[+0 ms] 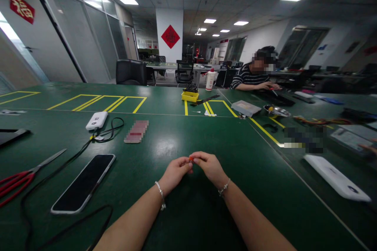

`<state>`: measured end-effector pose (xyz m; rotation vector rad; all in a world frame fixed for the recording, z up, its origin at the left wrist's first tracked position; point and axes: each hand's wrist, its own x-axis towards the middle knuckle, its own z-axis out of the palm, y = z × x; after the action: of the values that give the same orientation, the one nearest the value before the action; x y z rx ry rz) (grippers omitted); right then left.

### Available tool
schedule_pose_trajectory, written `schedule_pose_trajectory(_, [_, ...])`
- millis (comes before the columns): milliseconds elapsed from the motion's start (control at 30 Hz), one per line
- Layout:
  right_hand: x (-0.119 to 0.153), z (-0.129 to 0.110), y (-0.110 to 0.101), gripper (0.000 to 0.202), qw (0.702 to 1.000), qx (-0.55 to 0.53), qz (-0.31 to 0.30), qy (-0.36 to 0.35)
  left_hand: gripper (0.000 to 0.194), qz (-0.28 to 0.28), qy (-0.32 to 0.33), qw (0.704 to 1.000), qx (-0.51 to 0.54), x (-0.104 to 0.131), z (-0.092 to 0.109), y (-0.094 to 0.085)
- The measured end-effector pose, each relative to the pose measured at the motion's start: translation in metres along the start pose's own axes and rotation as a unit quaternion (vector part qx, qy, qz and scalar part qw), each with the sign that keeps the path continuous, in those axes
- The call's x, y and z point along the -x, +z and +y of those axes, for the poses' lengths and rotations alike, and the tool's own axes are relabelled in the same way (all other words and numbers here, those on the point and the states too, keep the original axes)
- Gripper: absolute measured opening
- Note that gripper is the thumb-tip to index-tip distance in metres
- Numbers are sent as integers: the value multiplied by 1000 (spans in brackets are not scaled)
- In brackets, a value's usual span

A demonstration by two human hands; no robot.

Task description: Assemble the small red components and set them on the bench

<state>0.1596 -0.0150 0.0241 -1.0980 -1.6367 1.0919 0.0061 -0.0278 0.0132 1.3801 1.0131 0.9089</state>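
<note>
My left hand (176,173) and my right hand (210,168) meet over the green table (165,133), fingertips together. Pinched between them is a small orange-red piece (191,159), mostly covered by the fingers, so its kind cannot be made out. Both hands are closed on it, and each wrist wears a silver bracelet. To the left of my left forearm lies a black-screened smartphone (84,184) in a pale case. Farther left rest scissors (20,180) with red handles, their blades pointing away from me.
A white power bank (97,120) with a black cable (73,160) lies at left; another white power bank (335,176) is at right. Ahead stand a yellow bin (190,96) and a bottle (210,80). A grey box (246,108) and a metal bowl (277,110) sit before a seated person (250,76).
</note>
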Motion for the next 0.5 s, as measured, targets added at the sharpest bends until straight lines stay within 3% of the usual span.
schedule_pose_trajectory(267, [1, -3, 5, 9, 1000, -10, 9, 20, 18, 14, -23, 1000, 4, 0, 0, 1])
schedule_pose_trajectory(500, [4, -8, -2, 24, 984, 135, -54, -108, 19, 38, -18, 997, 64, 0, 3, -1])
